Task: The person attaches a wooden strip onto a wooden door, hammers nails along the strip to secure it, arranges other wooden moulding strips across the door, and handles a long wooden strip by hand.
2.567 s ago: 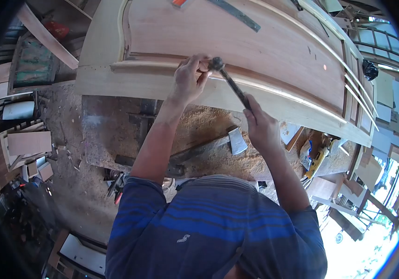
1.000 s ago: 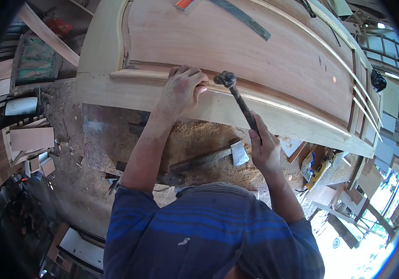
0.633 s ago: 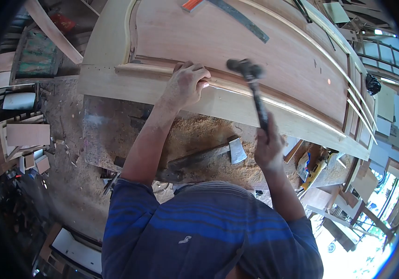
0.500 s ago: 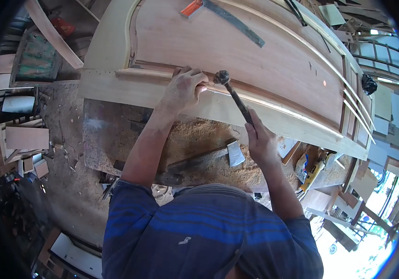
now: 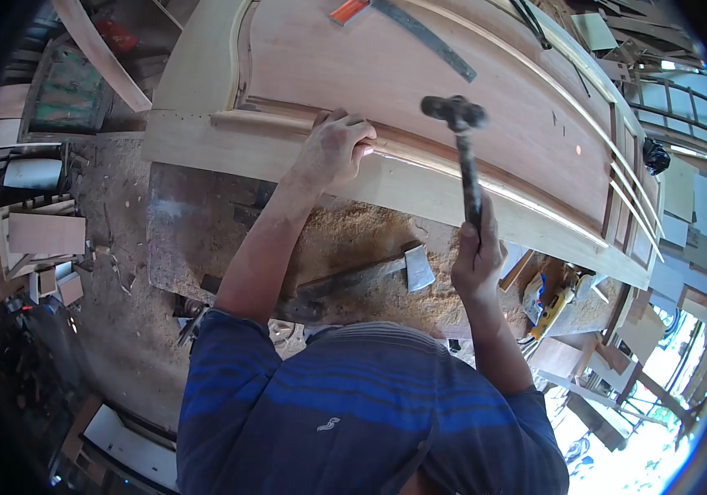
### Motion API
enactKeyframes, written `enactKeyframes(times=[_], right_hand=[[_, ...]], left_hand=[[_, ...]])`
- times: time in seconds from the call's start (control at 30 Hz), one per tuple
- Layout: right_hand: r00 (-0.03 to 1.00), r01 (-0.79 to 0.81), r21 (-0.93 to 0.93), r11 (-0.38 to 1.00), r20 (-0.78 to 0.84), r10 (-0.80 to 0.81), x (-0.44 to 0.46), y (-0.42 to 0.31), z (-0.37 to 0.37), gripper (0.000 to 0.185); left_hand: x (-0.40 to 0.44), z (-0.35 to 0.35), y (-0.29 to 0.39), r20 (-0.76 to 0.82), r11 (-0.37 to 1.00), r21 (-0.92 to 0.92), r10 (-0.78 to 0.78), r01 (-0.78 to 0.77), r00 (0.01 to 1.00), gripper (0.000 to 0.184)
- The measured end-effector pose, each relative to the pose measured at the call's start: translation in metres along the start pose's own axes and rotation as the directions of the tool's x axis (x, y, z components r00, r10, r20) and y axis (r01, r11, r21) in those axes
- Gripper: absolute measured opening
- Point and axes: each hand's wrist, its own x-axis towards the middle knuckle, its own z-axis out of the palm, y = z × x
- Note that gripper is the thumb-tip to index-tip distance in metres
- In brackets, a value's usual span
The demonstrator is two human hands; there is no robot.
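Note:
My left hand [image 5: 337, 148] presses down on a thin wooden moulding strip [image 5: 263, 121] along the near edge of a large panelled wooden door [image 5: 345, 70]. Its fingers are curled and closed over the strip; whether something small is pinched there is hidden. A hammer [image 5: 467, 169] is gripped by the handle in my right hand [image 5: 479, 252]. Its head, slightly blurred, is raised above the panel, right of my left hand and apart from the wood. A try square [image 5: 424, 37] with an orange stock lies on the panel.
Below the door, a sawdust-covered workbench [image 5: 197, 239] carries a hatchet [image 5: 418, 268] and a yellow power tool [image 5: 553, 307]. Thin wooden strips [image 5: 636, 202] lie across the door's right end. Wood offcuts [image 5: 48, 235] are piled on the floor at left.
The hammer has swung up and to the right, away from my left hand, and its handle now stands more upright. My left hand stays at the same place on the strip.

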Motion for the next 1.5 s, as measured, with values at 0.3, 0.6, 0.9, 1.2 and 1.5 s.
enactKeyframes(times=[0.3, 0.6, 0.9, 1.2, 1.5], right_hand=[[0.997, -0.016, -0.061, 0.998, 0.069, 0.020, 0.009, -0.008, -0.003, 0.050], [0.982, -0.009, -0.126, 0.992, 0.188, 0.033, 0.014, -0.006, 0.003, 0.054], [0.955, 0.066, -0.255, 0.965, 0.295, 0.012, 0.011, 0.007, 0.010, 0.060], [0.951, -0.031, -0.290, 0.957, 0.285, 0.117, 0.009, 0.009, 0.016, 0.058], [0.927, -0.028, -0.341, 0.940, 0.343, 0.152, 0.011, 0.007, 0.006, 0.062]], left_hand=[[0.000, 0.000, -0.001, -0.001, 1.000, -0.001, 0.013, -0.013, 1.000, 0.015], [0.004, -0.001, -0.001, -0.003, 1.000, -0.015, 0.022, -0.022, 1.000, 0.016], [0.003, -0.002, 0.003, -0.016, 1.000, 0.005, 0.021, -0.021, 1.000, 0.012], [0.004, -0.001, 0.002, -0.015, 0.999, 0.034, -0.009, 0.010, 1.000, 0.011], [0.004, -0.002, 0.003, 0.001, 0.999, 0.028, -0.018, 0.018, 1.000, 0.012]])
